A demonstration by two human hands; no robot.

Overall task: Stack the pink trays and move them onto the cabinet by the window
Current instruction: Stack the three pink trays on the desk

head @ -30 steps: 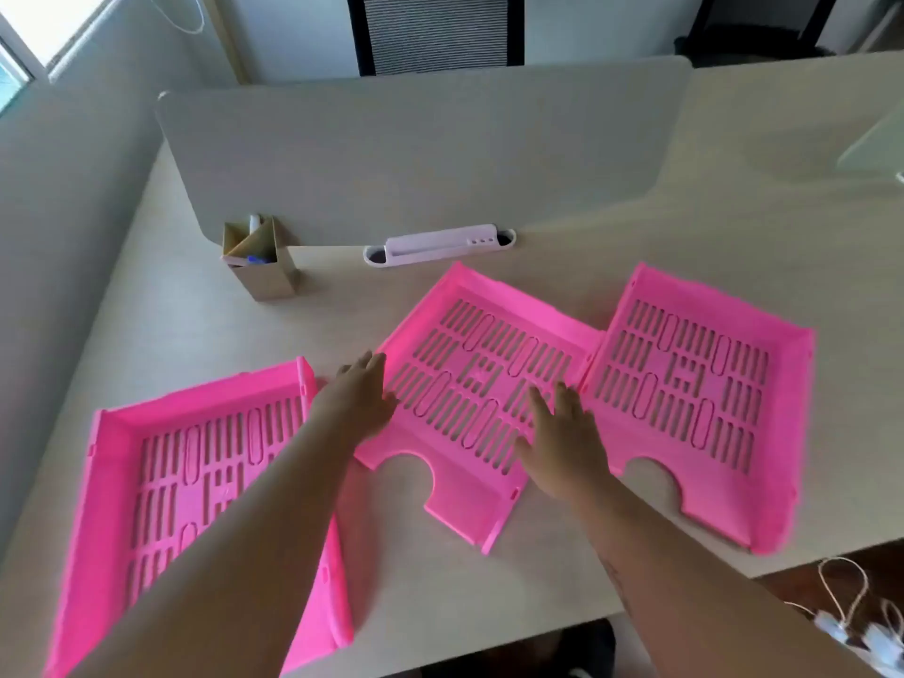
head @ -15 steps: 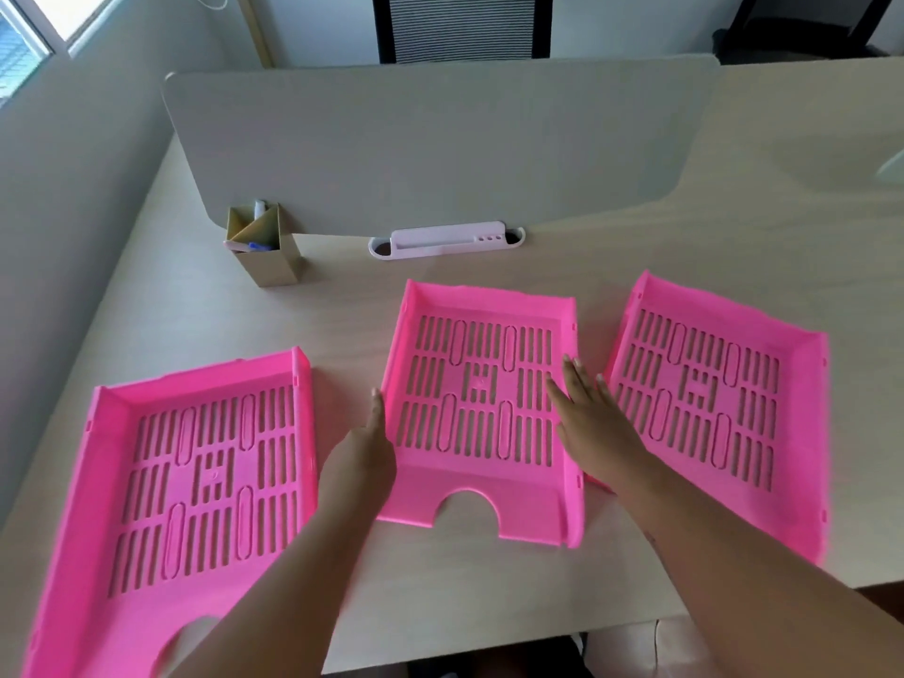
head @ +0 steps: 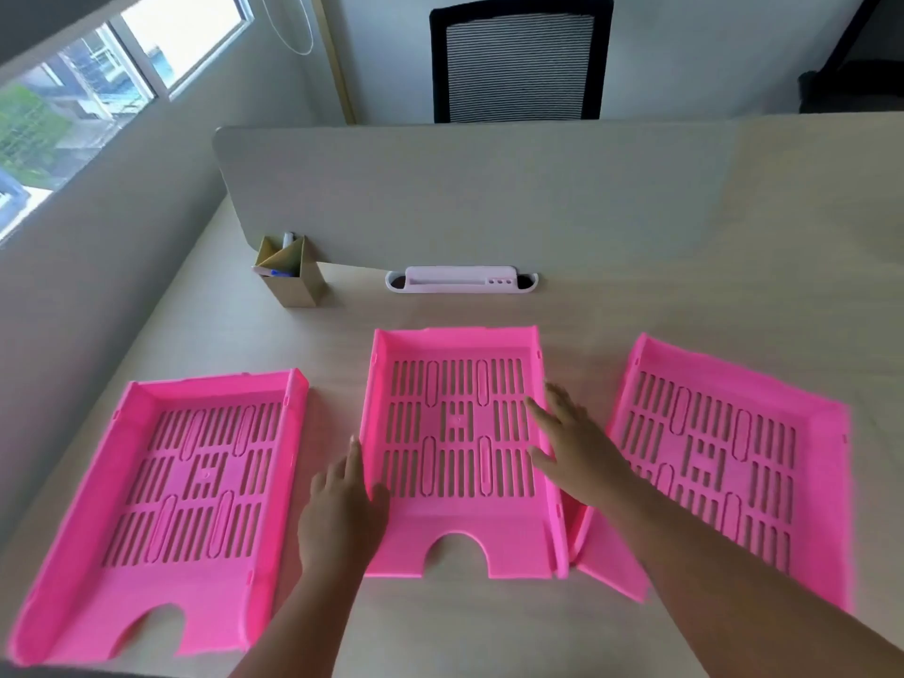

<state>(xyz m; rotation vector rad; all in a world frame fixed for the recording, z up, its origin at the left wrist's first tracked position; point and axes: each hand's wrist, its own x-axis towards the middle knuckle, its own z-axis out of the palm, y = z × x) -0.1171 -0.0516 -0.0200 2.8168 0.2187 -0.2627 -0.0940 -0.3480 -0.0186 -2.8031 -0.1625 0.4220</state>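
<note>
Three pink slotted trays lie side by side on the desk: the left tray [head: 161, 486], the middle tray [head: 457, 433] and the right tray [head: 724, 457]. My left hand [head: 340, 506] rests against the middle tray's left wall, thumb over the rim. My right hand [head: 572, 447] lies on its right wall with the fingers spread over the edge. The middle tray sits flat and square to me. My right forearm covers the near left corner of the right tray.
A grey divider panel [head: 489, 198] stands across the desk behind the trays. A cardboard pen holder [head: 288, 271] and a white cable slot [head: 460, 281] sit at its foot. A black chair [head: 518, 61] is beyond, and a window [head: 73, 105] is on the left.
The middle tray was angled a second ago; both hands turned it square and it has slid slightly nearer. My view has tilted up, showing the window and chair.
</note>
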